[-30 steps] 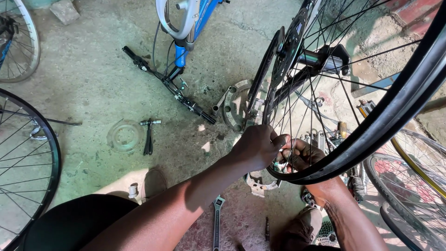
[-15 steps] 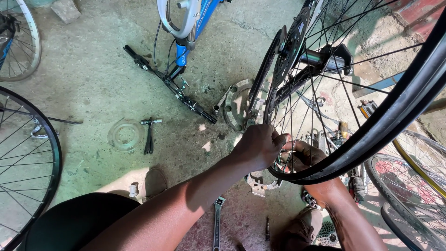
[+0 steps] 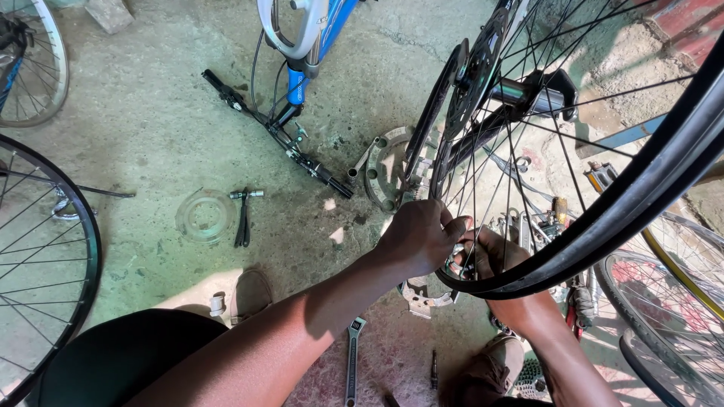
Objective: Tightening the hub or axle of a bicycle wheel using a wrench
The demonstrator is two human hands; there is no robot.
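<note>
Both hands are working at the bottom of a black-tyred, thin-spoked bicycle wheel standing upright over the concrete floor.

The left hand is curling its fingers shut round the rim to steady it; the right hand is reaching between spokes, its grip hidden. An adjustable silver spanner is lying close, within reach.

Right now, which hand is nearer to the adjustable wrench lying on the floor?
Left. The left hand grips the wheel rim above and just right of the adjustable wrench; the right hand is behind the rim, further right.
</note>
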